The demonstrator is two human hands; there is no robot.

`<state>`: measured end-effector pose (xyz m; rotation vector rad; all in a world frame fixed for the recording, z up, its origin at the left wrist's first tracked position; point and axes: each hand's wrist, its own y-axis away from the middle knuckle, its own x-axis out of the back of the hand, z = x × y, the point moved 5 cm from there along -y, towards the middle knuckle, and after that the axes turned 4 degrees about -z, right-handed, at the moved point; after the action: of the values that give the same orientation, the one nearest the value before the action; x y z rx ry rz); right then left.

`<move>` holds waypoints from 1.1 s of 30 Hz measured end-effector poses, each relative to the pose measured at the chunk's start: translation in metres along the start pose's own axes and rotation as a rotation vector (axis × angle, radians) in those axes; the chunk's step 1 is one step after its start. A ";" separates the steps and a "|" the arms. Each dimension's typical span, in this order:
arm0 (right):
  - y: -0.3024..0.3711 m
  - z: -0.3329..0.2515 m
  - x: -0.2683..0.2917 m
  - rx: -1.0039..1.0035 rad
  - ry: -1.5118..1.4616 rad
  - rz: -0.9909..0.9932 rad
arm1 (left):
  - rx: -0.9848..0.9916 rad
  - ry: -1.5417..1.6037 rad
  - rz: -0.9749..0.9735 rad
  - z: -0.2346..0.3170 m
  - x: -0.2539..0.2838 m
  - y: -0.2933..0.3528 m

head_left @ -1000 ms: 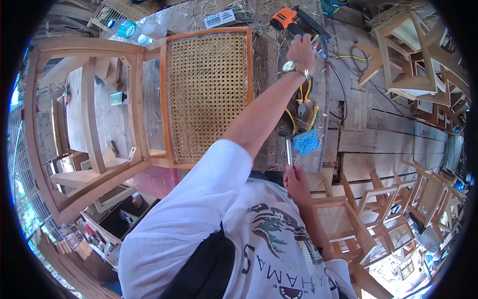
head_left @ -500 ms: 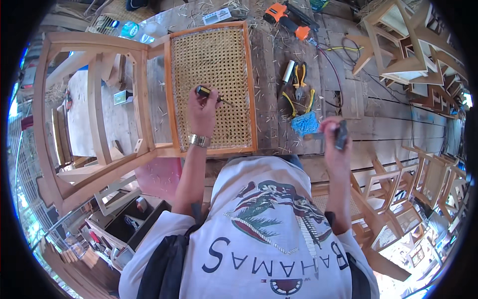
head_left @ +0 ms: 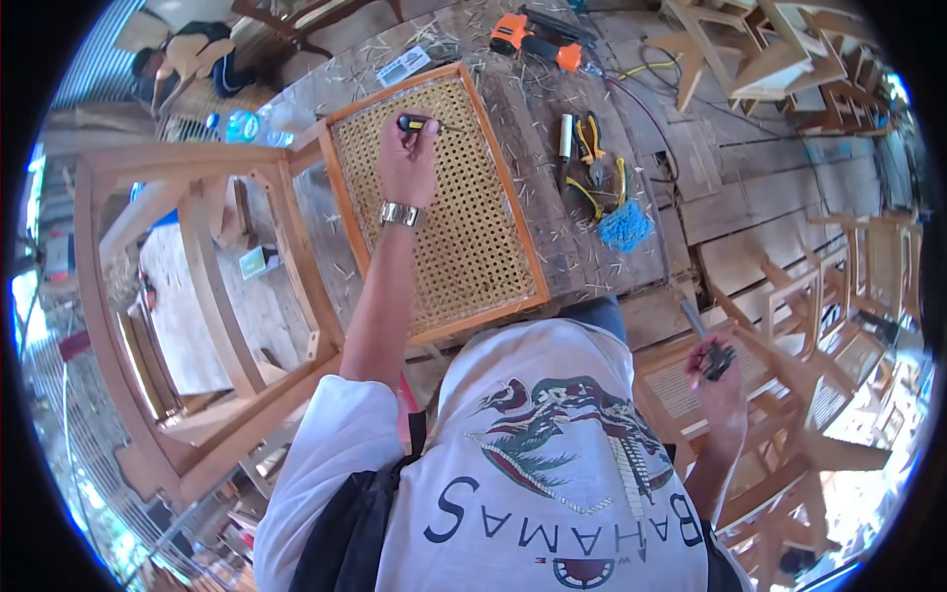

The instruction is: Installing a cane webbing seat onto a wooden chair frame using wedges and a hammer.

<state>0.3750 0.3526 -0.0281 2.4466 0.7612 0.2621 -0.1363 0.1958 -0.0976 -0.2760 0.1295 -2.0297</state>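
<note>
A wooden chair frame with a woven cane panel lies on the workbench in front of me. My left hand is over the cane near its far end, closed around a screwdriver with a black and yellow handle. Its thin shaft points right, across the weave; whether the tip touches the cane I cannot tell. My right hand is off to the right, away from the panel, closed on a dark tool with a grey bar-like end sticking out. The tool's exact kind is unclear.
Yellow-handled pliers, a white cylinder and a blue cloth-like bundle lie right of the panel. Beyond sits an orange-black air nailer with its hose. Wooden chairs stand at right. Another person crouches at far left.
My left hand has moved farther away over the cane with the screwdriver. My right hand has shifted right and nearer my body with its tool. The view has turned, so the panel appears tilted.
</note>
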 end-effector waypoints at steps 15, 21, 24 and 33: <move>-0.067 -0.008 -0.125 0.170 0.177 -0.308 | -0.040 -0.413 -0.183 0.002 -0.032 -0.038; -0.128 -0.015 -0.213 0.434 0.340 -0.491 | -0.034 -0.405 -0.239 -0.004 -0.046 -0.040; -0.148 -0.014 -0.259 0.411 0.542 -0.739 | 0.007 -0.407 -0.266 -0.005 -0.046 -0.042; -0.158 -0.015 -0.270 0.549 0.454 -0.493 | -0.033 -0.446 -0.217 0.022 -0.036 -0.039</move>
<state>0.0753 0.3131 -0.1105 2.6016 1.8002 0.4704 -0.1481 0.2464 -0.0731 -0.7831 -0.1513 -2.1273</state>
